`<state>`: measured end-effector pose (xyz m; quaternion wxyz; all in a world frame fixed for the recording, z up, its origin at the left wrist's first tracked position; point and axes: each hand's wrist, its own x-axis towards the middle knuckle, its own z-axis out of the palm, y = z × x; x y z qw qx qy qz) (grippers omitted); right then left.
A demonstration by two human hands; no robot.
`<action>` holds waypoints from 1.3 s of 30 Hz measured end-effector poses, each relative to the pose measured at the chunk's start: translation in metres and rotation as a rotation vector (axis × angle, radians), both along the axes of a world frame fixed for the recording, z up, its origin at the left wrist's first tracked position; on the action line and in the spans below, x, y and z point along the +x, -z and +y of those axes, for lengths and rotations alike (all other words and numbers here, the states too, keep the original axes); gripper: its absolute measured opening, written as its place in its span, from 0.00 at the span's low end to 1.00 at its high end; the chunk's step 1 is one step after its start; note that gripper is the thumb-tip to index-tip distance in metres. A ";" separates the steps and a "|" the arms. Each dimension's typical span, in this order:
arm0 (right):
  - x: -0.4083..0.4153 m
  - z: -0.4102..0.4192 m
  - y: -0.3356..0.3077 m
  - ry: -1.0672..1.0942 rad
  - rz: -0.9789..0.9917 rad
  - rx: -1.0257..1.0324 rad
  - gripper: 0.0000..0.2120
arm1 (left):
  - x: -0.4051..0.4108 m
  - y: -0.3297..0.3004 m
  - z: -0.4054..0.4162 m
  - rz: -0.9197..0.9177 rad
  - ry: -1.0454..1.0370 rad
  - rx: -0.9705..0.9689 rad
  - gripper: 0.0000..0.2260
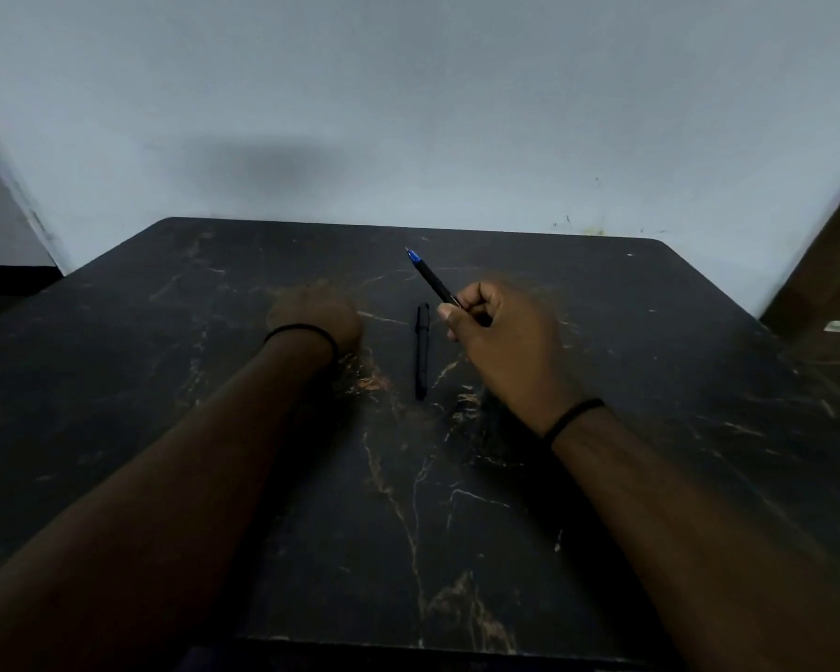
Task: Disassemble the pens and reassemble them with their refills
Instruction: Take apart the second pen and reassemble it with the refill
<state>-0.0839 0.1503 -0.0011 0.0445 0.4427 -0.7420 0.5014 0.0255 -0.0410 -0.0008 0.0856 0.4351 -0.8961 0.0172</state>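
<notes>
Two bare forearms reach up from the bottom corners of the frame over the dark marbled surface (457,526). At centre, the right hand (495,332) grips a black pen with a blue tip (430,276), its long axis slanting to the upper left. A second black pen (422,351) lies near-vertical between the hands, just left of the right hand and nearer to it; the blurred left hand (316,317) looks curled, seemingly holding nothing.

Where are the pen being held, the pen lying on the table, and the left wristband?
held pen (430,278), head view, middle of black barrel
lying pen (422,351), head view, mid-body
left wristband (301,328), head view, top of band
</notes>
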 end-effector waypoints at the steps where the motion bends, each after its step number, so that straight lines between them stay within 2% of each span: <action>1: 0.000 -0.001 0.000 0.009 0.012 0.007 0.09 | 0.000 0.000 0.001 0.023 0.007 -0.007 0.15; 2: 0.000 -0.001 0.001 0.014 0.020 0.014 0.09 | -0.001 0.000 0.004 0.076 0.009 -0.002 0.14; 4: -0.001 -0.001 0.002 0.006 0.021 0.017 0.09 | -0.002 -0.003 0.010 0.300 0.020 0.102 0.16; 5: -0.001 -0.001 0.002 -0.001 0.020 0.016 0.09 | -0.003 -0.005 0.013 0.483 0.038 0.236 0.17; 7: -0.002 -0.001 0.003 -0.017 0.027 0.031 0.10 | -0.004 -0.009 0.020 0.890 0.049 0.626 0.15; 8: -0.003 0.000 0.004 -0.023 0.035 0.039 0.10 | -0.004 -0.012 0.023 1.015 0.051 0.753 0.14; 11: -0.004 -0.001 0.005 -0.010 0.075 0.044 0.12 | -0.005 -0.014 0.029 1.135 0.126 0.840 0.13; 13: -0.006 -0.002 0.005 -0.006 0.077 0.047 0.09 | -0.006 -0.016 0.033 1.201 0.169 0.911 0.14; 17: -0.007 -0.001 0.008 -0.030 0.056 0.034 0.08 | -0.007 -0.014 0.036 1.211 0.206 0.987 0.13; 22: -0.005 0.001 0.004 0.014 0.067 -0.045 0.10 | -0.011 -0.011 0.035 1.090 0.271 0.660 0.10; 25: -0.006 0.005 -0.001 0.077 0.081 -0.079 0.10 | -0.012 -0.011 0.033 1.069 0.326 0.559 0.09; 32: -0.005 0.009 -0.004 0.096 0.126 -0.058 0.07 | -0.011 -0.015 0.035 1.036 0.404 0.471 0.09; 39: -0.005 0.010 -0.004 0.087 0.119 -0.007 0.08 | -0.011 -0.016 0.037 1.014 0.436 0.435 0.09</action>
